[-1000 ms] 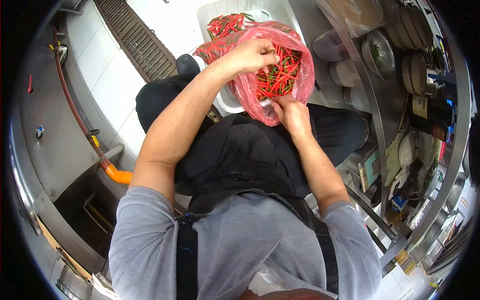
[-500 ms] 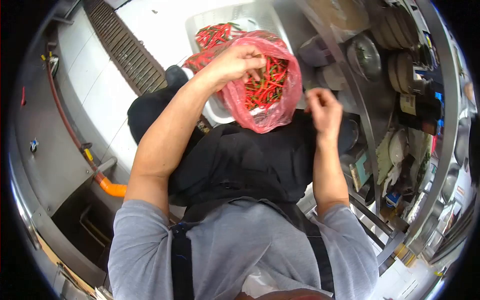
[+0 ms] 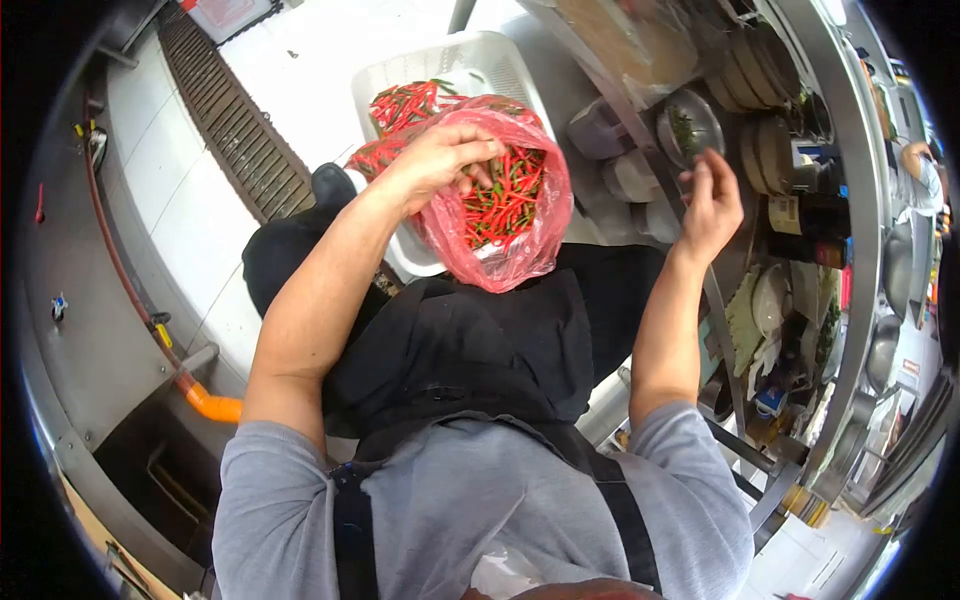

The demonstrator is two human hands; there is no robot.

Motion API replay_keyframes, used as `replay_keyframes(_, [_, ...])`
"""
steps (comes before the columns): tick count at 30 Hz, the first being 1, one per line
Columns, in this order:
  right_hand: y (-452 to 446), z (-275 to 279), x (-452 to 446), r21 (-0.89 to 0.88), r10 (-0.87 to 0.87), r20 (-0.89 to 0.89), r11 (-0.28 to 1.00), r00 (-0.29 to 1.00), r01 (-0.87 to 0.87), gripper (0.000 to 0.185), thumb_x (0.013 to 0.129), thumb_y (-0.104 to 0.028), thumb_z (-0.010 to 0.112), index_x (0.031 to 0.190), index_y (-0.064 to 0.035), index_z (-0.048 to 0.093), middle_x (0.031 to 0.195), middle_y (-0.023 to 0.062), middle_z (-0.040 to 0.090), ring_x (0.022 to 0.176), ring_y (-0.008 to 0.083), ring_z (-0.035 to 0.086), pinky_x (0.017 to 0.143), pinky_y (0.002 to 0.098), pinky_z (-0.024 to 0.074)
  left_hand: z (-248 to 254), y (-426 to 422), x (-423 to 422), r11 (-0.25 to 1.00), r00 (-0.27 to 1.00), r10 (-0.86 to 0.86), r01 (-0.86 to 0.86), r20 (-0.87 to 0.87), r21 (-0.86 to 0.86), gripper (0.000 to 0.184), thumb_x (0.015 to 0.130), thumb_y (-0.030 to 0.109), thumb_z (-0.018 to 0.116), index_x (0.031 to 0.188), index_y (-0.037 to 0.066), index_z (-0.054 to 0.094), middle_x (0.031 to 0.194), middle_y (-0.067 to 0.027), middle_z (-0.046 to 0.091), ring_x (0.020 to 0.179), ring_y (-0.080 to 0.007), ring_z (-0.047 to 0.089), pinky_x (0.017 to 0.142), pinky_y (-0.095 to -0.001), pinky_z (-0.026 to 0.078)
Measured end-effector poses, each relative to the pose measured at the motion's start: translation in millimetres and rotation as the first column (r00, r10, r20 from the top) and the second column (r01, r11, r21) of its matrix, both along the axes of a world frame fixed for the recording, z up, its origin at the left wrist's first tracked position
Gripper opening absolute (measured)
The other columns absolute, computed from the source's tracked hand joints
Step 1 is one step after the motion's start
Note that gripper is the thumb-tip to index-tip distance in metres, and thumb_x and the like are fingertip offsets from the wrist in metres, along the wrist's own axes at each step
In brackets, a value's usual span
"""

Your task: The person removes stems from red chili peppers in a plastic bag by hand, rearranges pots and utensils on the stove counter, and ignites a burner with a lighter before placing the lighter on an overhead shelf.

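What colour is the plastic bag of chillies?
The bag is see-through pinkish red, clearest in the head view.

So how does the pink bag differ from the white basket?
The pink bag is thin, crumpled and partly see-through; the white basket looks stiff and perforated. The bag's mouth is rounded, while the basket's rim is roughly rectangular. The basket is bigger than the bag. Both hold red chillies.

Chillies [image 3: 505, 205] in bag [image 3: 525, 268], bag in basket [image 3: 500, 62] over its nr R side; more chillies basket's far L. Lap [image 3: 450, 350] behind bag. Drain [image 3: 232, 122] L of basket, pipe [image 3: 214, 404] further L. Bowl [image 3: 710, 120] to R, w/ greens [image 3: 682, 132] in.
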State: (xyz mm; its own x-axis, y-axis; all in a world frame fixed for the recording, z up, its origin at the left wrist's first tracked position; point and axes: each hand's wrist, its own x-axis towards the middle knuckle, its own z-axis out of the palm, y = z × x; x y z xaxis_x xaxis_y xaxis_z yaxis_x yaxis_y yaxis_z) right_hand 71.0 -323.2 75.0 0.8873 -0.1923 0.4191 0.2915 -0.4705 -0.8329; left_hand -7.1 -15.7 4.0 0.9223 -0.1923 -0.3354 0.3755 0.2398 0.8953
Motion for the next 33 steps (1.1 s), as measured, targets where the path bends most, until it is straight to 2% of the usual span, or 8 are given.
replay_keyframes(8, [77, -61, -68, -0.093, 0.511, -0.366, 0.812, 0.778, -0.577, 0.021, 0.088, -0.017, 0.068, 0.101, -0.0015, 0.071, 0.085, 0.0112, 0.070, 0.069, 0.0129, 0.065, 0.064, 0.0278, 0.0499, -4, -6, -1, 0.999, 1.000, -0.026, 0.026, 0.000, -0.027, 0.023, 0.094, 0.025, 0.062, 0.105, 0.006, 0.065, 0.093, 0.0002, 0.066, 0.082, -0.0073, 0.063, 0.060, -0.0192, 0.046])
replay_keyframes(13, [102, -65, -73, -0.118, 0.456, -0.583, 0.771, 0.672, -0.626, 0.022, 0.091, -0.019, 0.065, 0.100, 0.0000, 0.070, 0.082, 0.0108, 0.070, 0.063, 0.0151, 0.064, 0.059, 0.0284, 0.0487, -8, -6, -1, 0.993, 0.992, -0.059, 0.070, 0.108, -0.098, 0.022, 0.096, 0.022, 0.059, 0.109, 0.006, 0.065, 0.095, -0.0003, 0.066, 0.080, -0.0069, 0.062, 0.062, -0.0197, 0.046])
replay_keyframes(15, [105, -64, -73, 0.268, 0.594, -0.598, 0.781, 0.538, -0.564, 0.022, 0.093, -0.018, 0.062, 0.100, 0.0023, 0.068, 0.082, 0.0079, 0.070, 0.059, 0.0112, 0.062, 0.053, 0.0249, 0.0459, -10, -7, -1, 0.991, 0.990, -0.063, 0.077, 0.128, -0.109, 0.022, 0.096, 0.021, 0.057, 0.110, 0.006, 0.065, 0.096, -0.0005, 0.066, 0.078, -0.0068, 0.061, 0.062, -0.0198, 0.046])
replay_keyframes(20, [101, -59, -73, 0.485, 0.651, -0.607, 0.758, 0.456, -0.436, 0.023, 0.095, -0.016, 0.059, 0.105, 0.0039, 0.065, 0.080, 0.0061, 0.069, 0.057, 0.0080, 0.059, 0.051, 0.0220, 0.0434, -1, -8, -3, 0.994, 0.973, -0.105, 0.098, 0.207, 0.044, 0.021, 0.097, 0.019, 0.055, 0.111, 0.006, 0.064, 0.096, 0.0000, 0.065, 0.073, -0.0049, 0.055, 0.064, -0.0196, 0.045])
replay_keyframes(24, [100, -68, -73, 0.316, 0.590, -0.591, 0.796, 0.550, -0.516, 0.019, 0.092, -0.013, 0.061, 0.104, 0.0016, 0.066, 0.077, 0.0071, 0.068, 0.058, 0.0153, 0.063, 0.053, 0.0271, 0.0472, -4, -9, -2, 0.996, 0.975, -0.091, 0.090, 0.204, 0.011, 0.021, 0.098, 0.019, 0.054, 0.111, 0.006, 0.063, 0.095, 0.0000, 0.065, 0.073, -0.0047, 0.054, 0.064, -0.0197, 0.044])
replay_keyframes(26, [100, -68, -76, -0.432, 0.631, -0.156, 0.648, 0.759, -0.628, 0.018, 0.088, -0.010, 0.064, 0.104, -0.0027, 0.067, 0.079, 0.0120, 0.067, 0.066, 0.0269, 0.066, 0.060, 0.0345, 0.0512, -11, -9, 0, 0.994, 0.981, -0.094, 0.103, 0.169, -0.048, 0.022, 0.098, 0.019, 0.052, 0.112, 0.005, 0.062, 0.094, 0.0000, 0.065, 0.073, -0.0053, 0.054, 0.063, -0.0200, 0.044])
replay_keyframes(32, [78, -65, -84, -0.383, 0.611, -0.308, 0.622, 0.729, -0.683, 0.017, 0.086, -0.010, 0.068, 0.102, -0.0030, 0.070, 0.082, 0.0121, 0.070, 0.068, 0.0195, 0.067, 0.065, 0.0296, 0.0528, -13, -8, -4, 0.962, 0.984, -0.170, 0.154, 0.054, 0.224, 0.016, 0.096, 0.015, 0.048, 0.093, 0.004, 0.058, 0.084, -0.0072, 0.065, 0.074, -0.0168, 0.061, 0.065, -0.0297, 0.048])
replay_keyframes(33, [67, -58, -77, -0.380, 0.535, -0.290, 0.697, 0.793, -0.609, 0.016, 0.086, -0.013, 0.068, 0.100, -0.0046, 0.071, 0.084, 0.0115, 0.070, 0.070, 0.0212, 0.068, 0.065, 0.0309, 0.0533, -16, -1, -4, 0.811, 0.942, -0.285, 0.137, 0.180, 0.569, 0.017, 0.095, 0.016, 0.048, 0.093, 0.001, 0.058, 0.083, -0.0137, 0.065, 0.076, -0.0253, 0.061, 0.067, -0.0359, 0.048])
